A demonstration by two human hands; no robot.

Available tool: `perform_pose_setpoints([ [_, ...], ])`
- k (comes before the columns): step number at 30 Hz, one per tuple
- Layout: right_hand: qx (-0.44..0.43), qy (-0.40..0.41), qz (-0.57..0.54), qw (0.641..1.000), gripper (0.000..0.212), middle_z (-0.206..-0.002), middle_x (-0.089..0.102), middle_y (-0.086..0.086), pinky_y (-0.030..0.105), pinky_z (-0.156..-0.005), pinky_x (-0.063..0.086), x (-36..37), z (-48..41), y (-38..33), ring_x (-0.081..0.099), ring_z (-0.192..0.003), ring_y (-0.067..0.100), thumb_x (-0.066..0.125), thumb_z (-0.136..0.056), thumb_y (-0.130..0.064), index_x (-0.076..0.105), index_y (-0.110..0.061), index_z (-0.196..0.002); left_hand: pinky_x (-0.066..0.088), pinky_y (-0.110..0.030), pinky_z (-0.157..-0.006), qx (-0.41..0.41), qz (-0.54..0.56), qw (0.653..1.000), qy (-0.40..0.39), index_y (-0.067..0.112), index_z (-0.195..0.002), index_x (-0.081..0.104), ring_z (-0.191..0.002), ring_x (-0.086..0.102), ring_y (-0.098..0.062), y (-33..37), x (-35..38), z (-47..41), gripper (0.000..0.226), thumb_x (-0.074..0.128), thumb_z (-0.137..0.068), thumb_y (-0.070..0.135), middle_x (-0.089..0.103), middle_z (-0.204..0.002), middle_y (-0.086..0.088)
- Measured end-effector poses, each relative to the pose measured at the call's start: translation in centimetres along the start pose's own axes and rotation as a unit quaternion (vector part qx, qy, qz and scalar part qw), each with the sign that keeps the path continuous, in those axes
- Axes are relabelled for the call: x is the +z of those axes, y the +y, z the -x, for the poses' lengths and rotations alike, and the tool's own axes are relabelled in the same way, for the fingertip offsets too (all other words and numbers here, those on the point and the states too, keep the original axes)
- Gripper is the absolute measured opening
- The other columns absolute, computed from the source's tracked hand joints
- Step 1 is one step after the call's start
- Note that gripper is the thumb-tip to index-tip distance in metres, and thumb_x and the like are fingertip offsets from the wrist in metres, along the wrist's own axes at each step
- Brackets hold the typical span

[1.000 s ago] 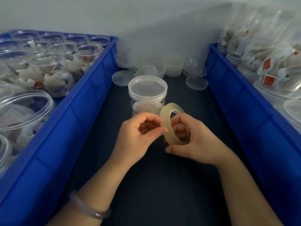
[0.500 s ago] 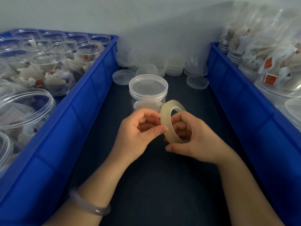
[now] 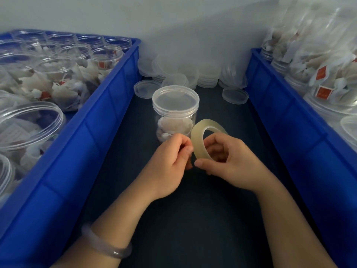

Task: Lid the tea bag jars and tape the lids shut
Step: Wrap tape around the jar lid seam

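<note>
A clear jar [image 3: 174,120] with tea bags inside stands upright on the dark table, its clear lid [image 3: 175,99] on top. Just in front of it my right hand [image 3: 228,161] grips a roll of clear tape [image 3: 199,138], fingers through the ring and thumb under its edge. My left hand [image 3: 170,161] is curled beside the roll's left face, thumb and fingertips pinching at the tape's edge. Whether a strip is lifted off the roll I cannot tell.
A blue crate [image 3: 108,120] on the left holds several open jars with tea bags. Another blue crate [image 3: 289,117] on the right holds several filled jars. Stacks of loose clear lids [image 3: 208,76] lie at the back by the wall, with single lids [image 3: 234,94] on the table.
My left thumb has drawn back from across the roll's face, and the fingers now pinch at its edge. The jar and right hand have barely moved.
</note>
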State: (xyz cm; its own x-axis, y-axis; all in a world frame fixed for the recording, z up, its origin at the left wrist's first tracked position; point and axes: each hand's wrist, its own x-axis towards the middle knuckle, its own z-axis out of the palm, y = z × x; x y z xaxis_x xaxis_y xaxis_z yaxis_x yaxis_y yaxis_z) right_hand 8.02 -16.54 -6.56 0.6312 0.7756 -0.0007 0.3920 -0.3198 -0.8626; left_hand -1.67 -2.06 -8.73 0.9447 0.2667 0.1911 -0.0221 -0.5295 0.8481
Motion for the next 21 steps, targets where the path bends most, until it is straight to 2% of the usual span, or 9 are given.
perform_pose_setpoints([
  [2, 0.009, 0.024, -0.01, 1.0, 0.044, -0.083, 0.072, -0.009, 0.038, -0.067, 0.059, 0.0, -0.2, 0.2, 0.07, -0.07, 0.014, 0.077, -0.068, -0.033, 0.052, -0.028, -0.104, 0.054, -0.028, -0.076, -0.052, 0.101, 0.993, -0.036, 0.02, -0.089, 0.056, -0.071, 0.062, -0.009, 0.1, -0.6, 0.0, 0.015, 0.044, -0.099, 0.021, 0.062, -0.074, 0.002],
  [4, -0.001, 0.031, -0.022, 0.999, 0.046, -0.081, 0.073, -0.007, 0.036, -0.063, 0.059, -0.1, 0.0, 0.3, 0.069, -0.065, 0.016, 0.076, -0.069, -0.033, 0.047, -0.03, -0.105, 0.056, -0.034, -0.078, -0.071, 0.151, 0.985, -0.031, 0.018, -0.089, 0.059, -0.073, 0.064, -0.013, 0.1, -0.8, -0.1, 0.014, 0.055, -0.093, 0.031, 0.065, -0.074, 0.004],
  [6, -0.023, 0.021, -0.01, 0.999, 0.043, -0.083, 0.073, -0.005, 0.037, -0.062, 0.059, -0.3, 0.3, 0.2, 0.068, -0.066, 0.015, 0.072, -0.07, -0.036, 0.047, -0.032, -0.104, 0.055, -0.023, -0.071, -0.062, 0.105, 0.992, -0.011, 0.022, -0.086, 0.06, -0.072, 0.064, -0.008, 0.0, -0.5, -0.2, 0.025, 0.069, -0.079, 0.044, 0.066, -0.076, 0.005],
  [8, -0.031, 0.007, 0.011, 0.999, 0.038, -0.085, 0.073, -0.004, 0.04, -0.067, 0.058, -0.6, 0.4, 0.2, 0.068, -0.069, 0.013, 0.072, -0.073, -0.032, 0.05, -0.039, -0.104, 0.049, -0.012, -0.063, -0.054, 0.065, 0.996, 0.021, 0.025, -0.08, 0.059, -0.066, 0.063, -0.003, 0.0, -0.3, -0.3, 0.018, 0.071, -0.077, 0.036, 0.066, -0.073, 0.006],
  [11, -0.029, -0.002, 0.036, 0.999, 0.041, -0.088, 0.072, -0.006, 0.039, -0.074, 0.058, -1.0, 0.5, 0.2, 0.068, -0.075, 0.009, 0.07, -0.073, -0.033, 0.053, -0.046, -0.108, 0.046, -0.008, -0.06, -0.05, 0.069, 0.994, 0.073, 0.023, -0.079, 0.058, -0.063, 0.064, -0.001, -0.3, -0.6, -0.5, 0.01, 0.065, -0.084, 0.028, 0.066, -0.073, 0.008],
  [13, -0.033, 0.005, 0.029, 0.999, 0.042, -0.087, 0.073, -0.006, 0.036, -0.073, 0.057, -1.1, 0.6, 0.1, 0.068, -0.074, 0.007, 0.071, -0.073, -0.031, 0.055, -0.044, -0.11, 0.049, -0.011, -0.062, -0.04, 0.093, 0.992, 0.081, 0.025, -0.084, 0.058, -0.068, 0.066, -0.002, -0.2, -0.6, -0.4, 0.012, 0.069, -0.08, 0.027, 0.067, -0.076, 0.007],
  [16, -0.043, -0.007, 0.031, 0.999, 0.041, -0.086, 0.073, -0.009, 0.031, -0.068, 0.057, -1.0, 0.6, -0.1, 0.068, -0.073, 0.004, 0.073, -0.077, -0.024, 0.054, -0.042, -0.109, 0.054, -0.016, -0.071, -0.026, 0.084, 0.994, 0.065, 0.031, -0.1, 0.062, -0.078, 0.067, -0.003, -0.2, -0.3, -0.3, 0.035, 0.08, -0.071, 0.025, 0.067, -0.088, 0.008],
  [18, -0.039, -0.011, 0.043, 0.998, 0.043, -0.088, 0.073, -0.012, 0.029, -0.069, 0.057, -0.9, 0.5, 0.0, 0.068, -0.075, 0.004, 0.074, -0.078, -0.021, 0.053, -0.044, -0.108, 0.055, -0.019, -0.075, -0.02, 0.043, 0.996, 0.074, 0.025, -0.102, 0.07, -0.079, 0.067, -0.001, -0.4, -0.3, -0.4, 0.031, 0.079, -0.073, 0.022, 0.07, -0.088, 0.009],
  [21, -0.028, -0.004, 0.05, 0.998, 0.045, -0.088, 0.072, -0.015, 0.024, -0.07, 0.056, -0.7, 0.4, 0.0, 0.068, -0.076, 0.003, 0.076, -0.076, -0.023, 0.053, -0.049, -0.105, 0.057, -0.027, -0.075, -0.014, 0.043, 0.995, 0.093, 0.025, -0.092, 0.073, -0.072, 0.069, -0.002, -0.6, -0.4, -0.4, 0.018, 0.074, -0.079, 0.013, 0.073, -0.08, 0.007],
])
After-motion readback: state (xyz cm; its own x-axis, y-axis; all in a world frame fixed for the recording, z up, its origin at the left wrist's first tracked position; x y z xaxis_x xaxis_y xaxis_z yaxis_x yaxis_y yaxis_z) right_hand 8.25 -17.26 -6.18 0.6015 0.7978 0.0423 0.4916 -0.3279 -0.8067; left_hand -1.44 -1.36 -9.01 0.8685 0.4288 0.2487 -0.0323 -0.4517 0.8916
